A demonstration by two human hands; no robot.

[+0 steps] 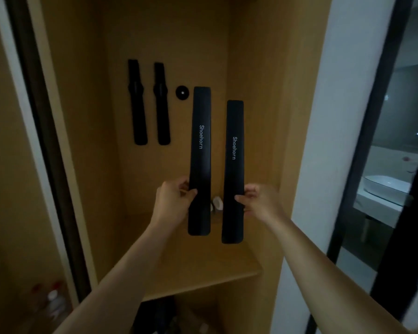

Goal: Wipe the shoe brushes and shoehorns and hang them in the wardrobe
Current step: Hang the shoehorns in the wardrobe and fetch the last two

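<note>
Two long black shoehorns, each printed "Shoehorn", stand upright in front of the open wooden wardrobe. My left hand [175, 201] pinches the left shoehorn [200, 150] near its lower part. My right hand [258, 203] pinches the right shoehorn [234, 165] at about the same height. Two black shoe brushes [137, 102] [161, 104] hang side by side on the wardrobe's back panel, up and to the left. A round black wall hook [182, 92] sits bare just right of them, next to the left shoehorn's top end.
A wooden shelf [203, 266] lies below my hands, with a small white object [217, 203] at its back. Dark items sit under the shelf. Bottles [51, 300] stand low at the left. A glass door and a washbasin [386, 186] are to the right.
</note>
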